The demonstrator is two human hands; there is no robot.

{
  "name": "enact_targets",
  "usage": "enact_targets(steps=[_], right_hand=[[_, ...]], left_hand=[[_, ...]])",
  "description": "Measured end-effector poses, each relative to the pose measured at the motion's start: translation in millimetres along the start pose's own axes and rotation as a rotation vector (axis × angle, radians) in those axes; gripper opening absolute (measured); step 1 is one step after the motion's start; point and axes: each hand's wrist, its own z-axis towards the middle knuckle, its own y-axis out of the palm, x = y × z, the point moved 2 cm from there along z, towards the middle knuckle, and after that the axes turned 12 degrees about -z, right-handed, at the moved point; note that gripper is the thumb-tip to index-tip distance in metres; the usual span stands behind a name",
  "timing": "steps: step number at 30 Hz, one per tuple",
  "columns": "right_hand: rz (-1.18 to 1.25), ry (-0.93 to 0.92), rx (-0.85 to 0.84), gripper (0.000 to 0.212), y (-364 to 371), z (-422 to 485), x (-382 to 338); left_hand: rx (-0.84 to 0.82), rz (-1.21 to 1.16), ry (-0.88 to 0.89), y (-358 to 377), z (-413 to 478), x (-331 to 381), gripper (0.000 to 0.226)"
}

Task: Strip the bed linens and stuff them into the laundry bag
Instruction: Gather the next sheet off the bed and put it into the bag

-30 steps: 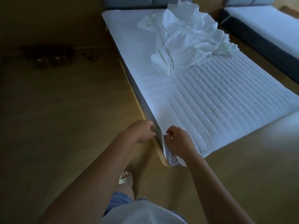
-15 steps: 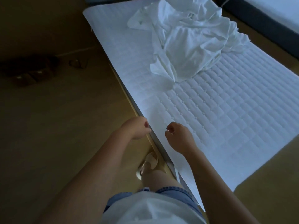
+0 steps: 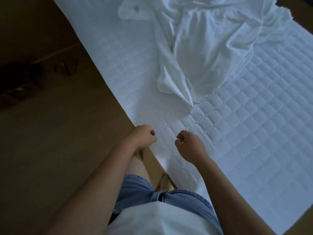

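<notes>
Hovering above the white quilted mattress pad (image 3: 254,133), the left hand (image 3: 144,136) and right hand (image 3: 189,145) have fingers (image 3: 152,133) curled into fists, seemingly gripping nothing. Crumpled white sheets (image 3: 203,48) lie heaped at one o'clock; grabbing one fold risks the rest trailing onto the floor (image 3: 59,141).

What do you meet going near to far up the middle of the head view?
White shirt hem → blue denim shorts → left hand and right hand, roughly level → bare strip of quilted white mattress pad → crumpled white bed sheet.
</notes>
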Motion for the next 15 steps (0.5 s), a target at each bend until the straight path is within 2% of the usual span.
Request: enact_targets(steps=[3,6,10,13,15], right_hand=[[0.013,0.083,0.003,0.028,1,61,-9],[0.012,0.201,0.014,0.036,3,116,-17],[-0.102,0.207,0.116,0.061,9,197,-25],[-0.173,0.192,0.065,0.084,31,264,-22],[-0.181,0.236,0.03,0.096,49,300,-18]], left_hand=[[-0.027,0.012,0.027,-29,71,12,0.034],[-0.144,0.098,0.017,-48,139,18,0.036],[-0.318,0.192,-0.003,-61,217,15,0.035],[-0.343,0.189,-0.015,-60,264,1,0.038],[-0.345,0.153,-0.031,-55,285,-13,0.053]])
